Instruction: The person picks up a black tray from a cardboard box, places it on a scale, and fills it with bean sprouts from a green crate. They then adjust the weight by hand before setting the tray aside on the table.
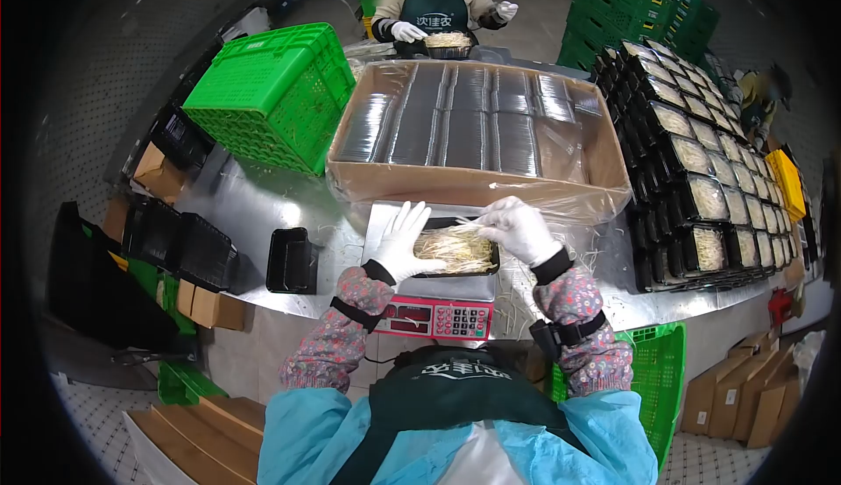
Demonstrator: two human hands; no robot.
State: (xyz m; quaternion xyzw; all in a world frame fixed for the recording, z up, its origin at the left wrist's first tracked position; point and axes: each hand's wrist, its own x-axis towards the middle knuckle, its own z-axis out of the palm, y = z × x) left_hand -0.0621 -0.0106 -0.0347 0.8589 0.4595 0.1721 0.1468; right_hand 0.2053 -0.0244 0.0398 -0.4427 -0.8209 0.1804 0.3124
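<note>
A black plastic tray (496,268) filled with pale, thin sprouts (451,250) sits on the metal plate of a red digital scale (435,318). My left hand (405,244), in a white glove, lies at the tray's left side with fingers stretched out and the thumb along the near edge. Above the tray's right end, my right hand (523,231), also gloved, has its fingertips pinched together on a few sprouts. The scale's display is lit, but its digits are too blurred to read.
Beyond the scale stands a cardboard box (477,178) of stacked clear lids. Filled trays (710,196) rise at the right. A green crate (272,91) and an empty black tray (292,261) are on the left. Across the table a co-worker (436,7) handles another tray.
</note>
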